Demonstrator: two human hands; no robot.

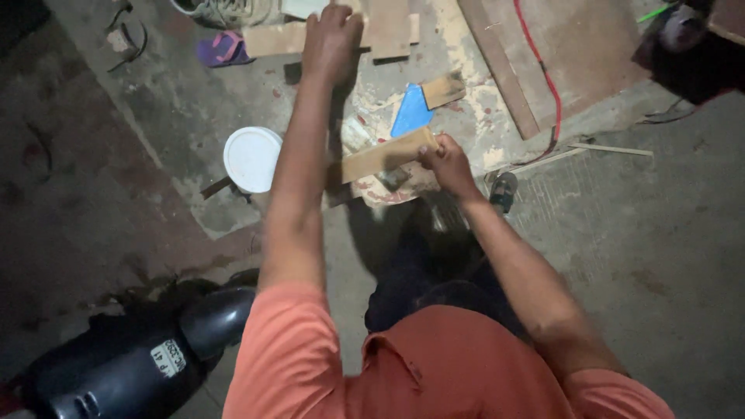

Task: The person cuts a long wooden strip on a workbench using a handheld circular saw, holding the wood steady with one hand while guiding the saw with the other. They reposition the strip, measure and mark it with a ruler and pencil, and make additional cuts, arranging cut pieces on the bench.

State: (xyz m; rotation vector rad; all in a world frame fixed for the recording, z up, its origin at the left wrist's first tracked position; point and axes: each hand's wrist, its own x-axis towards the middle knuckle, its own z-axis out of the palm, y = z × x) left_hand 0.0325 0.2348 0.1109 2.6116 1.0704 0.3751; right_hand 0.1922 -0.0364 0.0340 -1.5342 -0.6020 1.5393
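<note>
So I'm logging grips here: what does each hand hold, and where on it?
The right hand grips a flat pale wooden strip at its right end. The left hand rests on wood boards; a hold cannot be told.

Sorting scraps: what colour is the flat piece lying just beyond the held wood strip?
Blue, seen in the head view.

Wood strip [386, 155] lying across floor [636, 233] centre, right hand [446, 159] gripping its right end. Lid [252, 158] sitting left of strip. Left hand [331, 39] resting on board [388, 27] beyond. Plank [535, 54] lying far right; sandal [223, 48] far left.
</note>
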